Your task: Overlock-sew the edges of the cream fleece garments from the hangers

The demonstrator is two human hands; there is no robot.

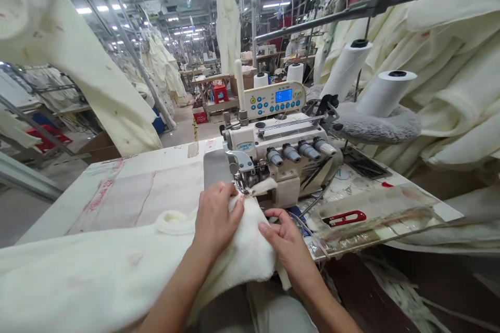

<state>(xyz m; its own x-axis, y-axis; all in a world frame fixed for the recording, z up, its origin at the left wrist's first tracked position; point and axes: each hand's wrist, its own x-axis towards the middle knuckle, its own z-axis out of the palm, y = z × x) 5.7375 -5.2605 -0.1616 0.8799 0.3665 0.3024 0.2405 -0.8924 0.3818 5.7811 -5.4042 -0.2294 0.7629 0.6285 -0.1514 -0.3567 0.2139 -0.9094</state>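
Note:
A cream fleece garment (250,239) lies across the table and runs up to the presser foot (242,184) of a white overlock sewing machine (273,135). Close beside the foot, my left hand (216,213) is closed on the fabric, thumb and fingers pinching it. My right hand (283,234) grips the garment's right edge between thumb and fingers, just below the machine. A narrow cream strip (264,186) sticks out to the right of the foot. Part of the garment hangs over the table's front edge, and the cloth under my left palm is hidden.
Red thread snips (346,217) lie on the table's right side. White thread cones (386,93) stand behind the machine by a grey fluffy pad (378,122). Cream garments (461,73) hang at the right, and another cream piece (94,62) hangs at the left. A metal rail (324,22) crosses above.

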